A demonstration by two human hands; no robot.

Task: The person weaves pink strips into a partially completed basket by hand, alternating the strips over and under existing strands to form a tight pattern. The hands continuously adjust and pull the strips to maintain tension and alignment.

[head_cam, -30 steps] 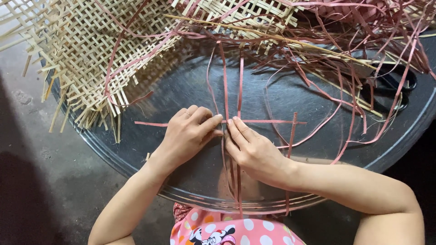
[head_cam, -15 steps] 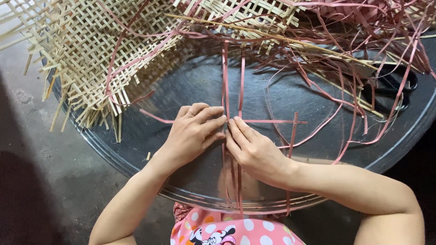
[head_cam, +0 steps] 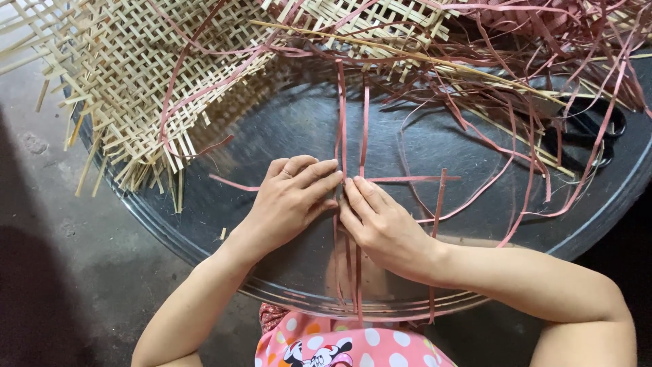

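Two hands (head_cam: 292,204) (head_cam: 380,224) unmoved, grips seemingly pressing crossed pink strips (head_cam: 341,129), horizontal strip shifted slightly

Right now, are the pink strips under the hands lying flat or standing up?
Flat. The pink strips lie crossed on the metal tray, pressed down by the left hand and right hand.

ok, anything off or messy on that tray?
Mostly orderly at the hands: left hand and right hand press crossed pink strips flat on the round metal tray. Odd bits: a loose pink strip tangle partly buries black scissors, and the woven mat overhangs the rim with frayed ends.
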